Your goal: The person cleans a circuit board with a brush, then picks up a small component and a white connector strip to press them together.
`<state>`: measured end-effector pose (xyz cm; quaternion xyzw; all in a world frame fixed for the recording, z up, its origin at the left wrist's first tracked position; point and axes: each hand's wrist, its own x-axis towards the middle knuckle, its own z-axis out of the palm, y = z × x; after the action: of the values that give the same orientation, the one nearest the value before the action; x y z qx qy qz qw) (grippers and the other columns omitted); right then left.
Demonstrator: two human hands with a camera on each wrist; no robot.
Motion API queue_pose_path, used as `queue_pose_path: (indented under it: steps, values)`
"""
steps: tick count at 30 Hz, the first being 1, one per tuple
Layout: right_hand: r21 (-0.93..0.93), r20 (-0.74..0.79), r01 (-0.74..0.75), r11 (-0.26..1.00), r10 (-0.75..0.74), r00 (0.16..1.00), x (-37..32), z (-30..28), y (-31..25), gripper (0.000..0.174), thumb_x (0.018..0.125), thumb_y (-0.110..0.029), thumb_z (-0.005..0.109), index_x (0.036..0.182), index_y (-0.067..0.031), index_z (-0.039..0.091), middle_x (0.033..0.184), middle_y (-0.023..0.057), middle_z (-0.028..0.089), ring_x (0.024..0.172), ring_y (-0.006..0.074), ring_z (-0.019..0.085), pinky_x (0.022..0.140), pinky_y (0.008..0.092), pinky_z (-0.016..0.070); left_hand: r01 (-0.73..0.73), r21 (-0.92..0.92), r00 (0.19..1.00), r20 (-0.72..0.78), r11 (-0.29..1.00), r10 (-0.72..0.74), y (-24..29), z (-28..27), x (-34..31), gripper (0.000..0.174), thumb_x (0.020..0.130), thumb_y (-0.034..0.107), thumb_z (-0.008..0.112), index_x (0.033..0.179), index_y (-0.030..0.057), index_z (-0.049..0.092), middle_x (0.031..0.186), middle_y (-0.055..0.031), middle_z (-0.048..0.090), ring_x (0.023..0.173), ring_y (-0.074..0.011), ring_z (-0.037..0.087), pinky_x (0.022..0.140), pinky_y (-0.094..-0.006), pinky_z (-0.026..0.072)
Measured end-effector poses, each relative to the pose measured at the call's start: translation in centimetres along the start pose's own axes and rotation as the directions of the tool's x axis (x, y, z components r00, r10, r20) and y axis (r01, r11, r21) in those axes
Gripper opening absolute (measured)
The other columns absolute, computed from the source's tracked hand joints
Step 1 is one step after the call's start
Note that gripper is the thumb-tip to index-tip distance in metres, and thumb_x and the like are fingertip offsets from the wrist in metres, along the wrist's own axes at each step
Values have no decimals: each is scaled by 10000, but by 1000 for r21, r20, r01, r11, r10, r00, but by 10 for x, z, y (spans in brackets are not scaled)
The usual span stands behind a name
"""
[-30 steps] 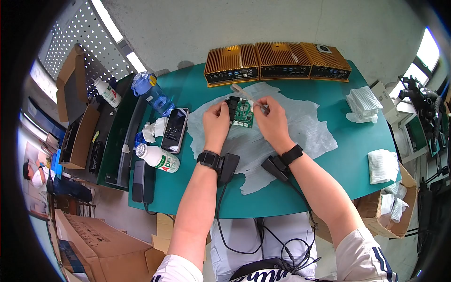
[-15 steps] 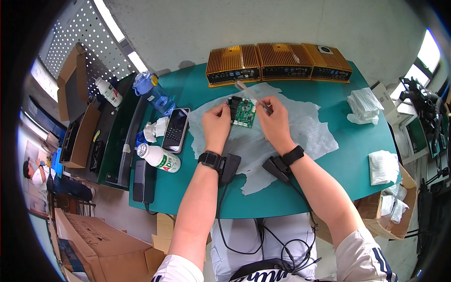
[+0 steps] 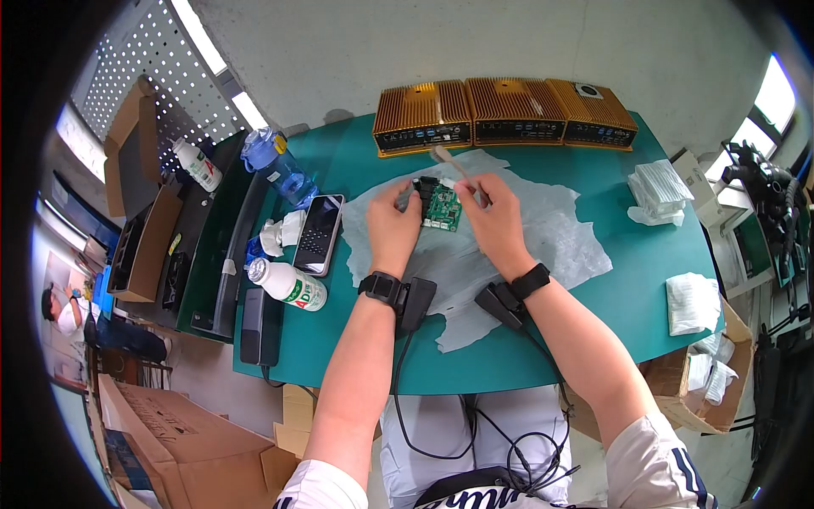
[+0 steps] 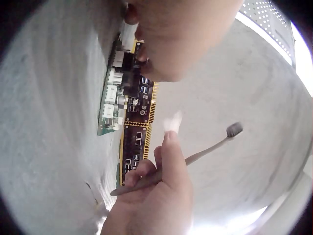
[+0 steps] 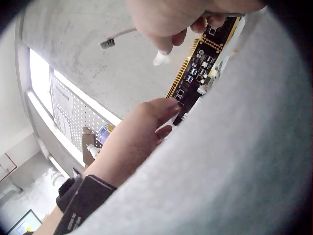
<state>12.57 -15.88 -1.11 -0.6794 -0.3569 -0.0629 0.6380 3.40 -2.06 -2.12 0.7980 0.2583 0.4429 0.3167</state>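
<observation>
A green circuit board [image 3: 444,209] with black connectors is held above crumpled pale sheeting [image 3: 543,229]. My left hand [image 3: 393,233] pinches its left end; in the left wrist view the board [image 4: 108,105] is seen nearly edge-on, with white sockets. Beside its right edge, my right hand [image 3: 494,222] grips a toothbrush [image 3: 449,159], bristle head pointing up and away. The left wrist view also shows a small white wad [image 4: 172,122] between the thumb and a finger of the right hand [image 4: 161,196]. Parts of the left fingertips are hidden.
Three gold finned boxes [image 3: 509,114] line the table's far edge. On the left are a blue bottle [image 3: 284,174], a phone [image 3: 319,236], a white bottle [image 3: 288,286] and a dark case [image 3: 259,327]. Wrapped packets [image 3: 659,190] lie on the right, above an open carton [image 3: 729,382].
The board has shifted slightly right, and the brush head has moved a little right. Thumb and forefinger of my left hand look farther apart. The right hand has barely moved.
</observation>
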Motion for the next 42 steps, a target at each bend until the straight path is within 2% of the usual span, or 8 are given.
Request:
queue_pose_path:
  steps: [2, 4, 7, 17, 23, 25, 34, 42]
  values:
    - [3, -1, 49, 999, -49, 999, 0, -2, -5, 160, 888, -131, 715, 883, 16, 653, 780, 95, 582, 680, 214, 511, 609, 337, 411, -143, -22, 985, -98, 990, 140, 2, -1, 2, 197, 885, 165, 692, 958, -12, 739, 852, -134, 721, 767, -281, 664, 717, -347, 498]
    - [-5, 28, 43, 999, -43, 999, 1, -4, -11, 142, 884, -104, 716, 874, 29, 667, 807, 99, 583, 735, 222, 536, 651, 331, 426, 38, -137, 995, 98, 990, -25, 6, -6, 3, 219, 934, 213, 699, 905, -1, 734, 876, -30, 667, 750, -80, 549, 692, -236, 431]
    - [26, 31, 86, 996, -86, 996, 1, -3, -10, 117, 872, -86, 724, 901, 23, 693, 828, 99, 593, 777, 235, 558, 686, 329, 444, 56, -337, 980, 201, 940, 14, 7, -3, 0, 238, 961, 212, 678, 908, -15, 726, 858, -14, 672, 762, -61, 546, 682, -224, 425]
    - [69, 86, 72, 995, -77, 993, -1, -1, -6, 128, 856, -73, 729, 962, -1, 738, 874, 91, 619, 876, 250, 570, 723, 340, 466, 116, -491, 972, 235, 863, 3, 2, 3, -2, 140, 920, 147, 703, 946, 25, 765, 787, -29, 680, 659, -68, 473, 563, -256, 365]
    - [69, 82, 53, 996, -58, 995, -2, -1, -8, 155, 854, -98, 737, 970, 5, 741, 888, 103, 645, 898, 259, 573, 738, 344, 468, -42, -393, 977, 178, 919, 121, 14, -3, -2, 133, 927, 149, 698, 977, 47, 768, 785, -39, 685, 721, -102, 529, 610, -262, 398]
    - [75, 81, 60, 995, -66, 995, -2, -1, -8, 168, 850, -109, 747, 955, 20, 727, 891, 108, 644, 879, 261, 577, 743, 349, 471, -75, -358, 949, 261, 931, 177, 16, -7, -1, 177, 969, 138, 651, 1014, -4, 747, 946, -64, 705, 843, -116, 590, 795, -253, 455]
    - [133, -1, 61, 989, -62, 998, 0, 0, -1, 108, 850, -41, 710, 934, 25, 697, 900, 108, 647, 798, 234, 591, 680, 318, 469, -26, -407, 963, 235, 913, 133, 16, -2, -3, 162, 944, 157, 683, 1008, 26, 753, 900, -26, 665, 735, -88, 522, 628, -238, 397]
    - [92, -26, -10, 996, 13, 1000, 0, -3, -5, 96, 849, -35, 700, 937, 4, 700, 888, 77, 643, 736, 185, 561, 630, 297, 426, 73, -438, 975, 221, 896, 28, 13, -2, -1, 220, 989, 170, 637, 1005, -35, 716, 954, -42, 680, 840, -82, 600, 725, -228, 473]
